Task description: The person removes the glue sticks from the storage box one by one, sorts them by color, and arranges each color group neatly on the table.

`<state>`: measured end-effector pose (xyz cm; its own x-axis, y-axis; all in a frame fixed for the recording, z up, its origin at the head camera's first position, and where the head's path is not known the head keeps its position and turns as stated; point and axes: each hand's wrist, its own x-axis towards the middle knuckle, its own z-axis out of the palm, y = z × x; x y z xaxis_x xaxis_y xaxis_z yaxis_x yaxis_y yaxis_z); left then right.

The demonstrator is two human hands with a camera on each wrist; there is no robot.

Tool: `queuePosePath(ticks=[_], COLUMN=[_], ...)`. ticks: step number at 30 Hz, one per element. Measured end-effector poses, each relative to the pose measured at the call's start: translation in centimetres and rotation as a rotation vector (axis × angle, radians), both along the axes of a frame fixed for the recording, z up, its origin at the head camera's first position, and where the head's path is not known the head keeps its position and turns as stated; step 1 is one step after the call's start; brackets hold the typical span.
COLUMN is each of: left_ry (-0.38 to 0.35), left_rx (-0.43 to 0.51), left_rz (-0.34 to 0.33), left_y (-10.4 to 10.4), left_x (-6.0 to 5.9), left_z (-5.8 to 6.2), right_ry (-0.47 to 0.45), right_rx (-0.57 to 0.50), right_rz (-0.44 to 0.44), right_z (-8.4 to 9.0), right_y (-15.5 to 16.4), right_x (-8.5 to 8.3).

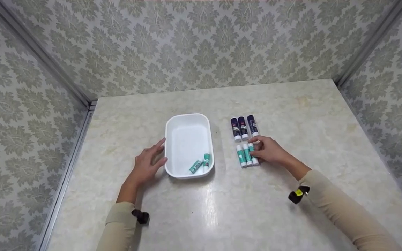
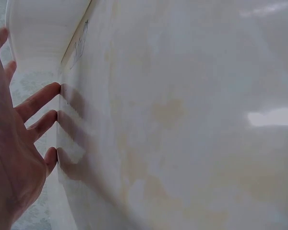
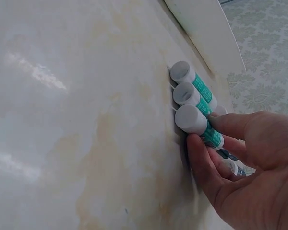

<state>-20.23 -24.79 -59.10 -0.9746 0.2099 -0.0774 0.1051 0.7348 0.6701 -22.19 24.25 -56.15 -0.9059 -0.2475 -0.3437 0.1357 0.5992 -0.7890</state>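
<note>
Pinching the rightmost green glue stick [image 1: 253,154] with my right hand [image 1: 269,150], its long axis near-to-far; my left hand [image 1: 148,164] rests flat-fingered against the tray [image 1: 187,120].

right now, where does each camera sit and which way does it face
Head: above, looking down at the table; both forearms show, left hand by the white tray, right hand on a green glue stick.
Left wrist: low along the tabletop; fingers touch the tray wall.
Right wrist: low, facing three green sticks; thumb and fingers pinch the nearest.
Shared: table and tray.
</note>
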Motion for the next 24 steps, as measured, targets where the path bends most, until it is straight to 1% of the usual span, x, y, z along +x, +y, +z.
queuePosePath(ticks=[9, 16, 20, 24], left_ry=[-0.006, -0.01, -0.007, 0.0], left_rx=[0.005, 0.007, 0.008, 0.017], left_rz=[-0.003, 0.001, 0.002, 0.001], left_y=[0.3, 0.2, 0.1, 0.0], left_x=[0.0, 0.0, -0.1, -0.1], left_z=[-0.1, -0.1, -0.1, -0.1], right_ry=[-0.003, 0.061, 0.057, 0.07], right_rx=[-0.001, 0.006, 0.013, 0.014], right_rz=[-0.015, -0.009, 0.008, 0.033], right_z=[0.1, 1.8, 2.7, 3.5], right_y=[0.3, 0.4, -0.3, -1.7], right_x=[0.0, -0.4, -0.6, -0.9])
